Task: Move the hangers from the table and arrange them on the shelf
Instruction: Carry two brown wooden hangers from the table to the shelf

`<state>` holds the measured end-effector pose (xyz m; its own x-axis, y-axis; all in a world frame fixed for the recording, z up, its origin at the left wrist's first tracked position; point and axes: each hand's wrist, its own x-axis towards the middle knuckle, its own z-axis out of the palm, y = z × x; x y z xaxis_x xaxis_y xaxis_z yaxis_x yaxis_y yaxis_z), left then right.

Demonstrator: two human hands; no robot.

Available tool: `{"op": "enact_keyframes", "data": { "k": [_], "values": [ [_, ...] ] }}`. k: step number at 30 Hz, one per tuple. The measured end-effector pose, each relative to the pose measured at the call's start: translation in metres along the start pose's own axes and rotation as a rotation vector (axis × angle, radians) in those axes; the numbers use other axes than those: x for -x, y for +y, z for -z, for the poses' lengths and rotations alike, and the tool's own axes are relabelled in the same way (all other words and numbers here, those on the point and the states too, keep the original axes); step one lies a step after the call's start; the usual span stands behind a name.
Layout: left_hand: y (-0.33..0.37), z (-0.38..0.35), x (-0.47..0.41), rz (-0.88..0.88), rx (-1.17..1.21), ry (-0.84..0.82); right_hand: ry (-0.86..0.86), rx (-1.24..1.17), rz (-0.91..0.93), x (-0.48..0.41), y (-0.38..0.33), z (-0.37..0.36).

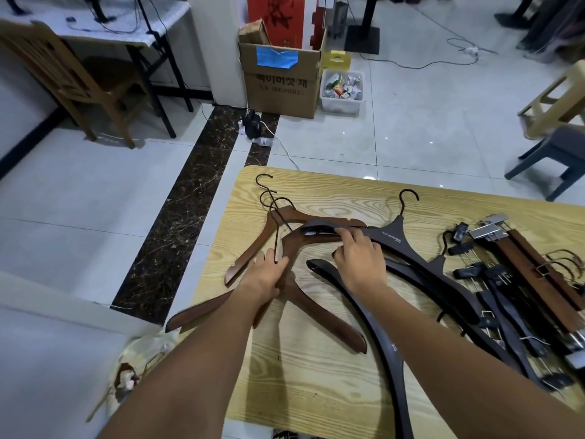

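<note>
Coat hangers point(329, 321) lie overlapping across the left and middle of the table point(316, 391), several hooks toward its far edge. Clip hangers point(522, 267) lie heaped on the table's right part, touching the coat hangers. On the floor behind the table stands a cardboard box point(278, 87), with a plastic bin point(342, 93) just beside it on the right. A chair point(79, 80) stands far left, before a desk point(126, 33). A stool point(560, 153) stands behind the table's right corner.

Two forearms, bare along all that shows, each ending in a bare-fingered grip: left grip point(264, 277), right grip point(361, 261)
</note>
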<state>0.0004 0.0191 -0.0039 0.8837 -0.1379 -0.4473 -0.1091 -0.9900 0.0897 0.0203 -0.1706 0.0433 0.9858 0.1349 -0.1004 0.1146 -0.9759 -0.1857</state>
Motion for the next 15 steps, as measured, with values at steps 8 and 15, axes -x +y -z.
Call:
{"op": "enact_keyframes", "data": {
  "k": [8,15],
  "values": [
    [-0.039,0.013,0.034,-0.014,0.198,0.026,-0.011,-0.016,0.064,-0.002,-0.014,0.011],
    [-0.068,0.023,0.066,0.079,0.201,0.122,-0.027,0.024,0.193,-0.002,-0.042,0.017]
  ]
}}
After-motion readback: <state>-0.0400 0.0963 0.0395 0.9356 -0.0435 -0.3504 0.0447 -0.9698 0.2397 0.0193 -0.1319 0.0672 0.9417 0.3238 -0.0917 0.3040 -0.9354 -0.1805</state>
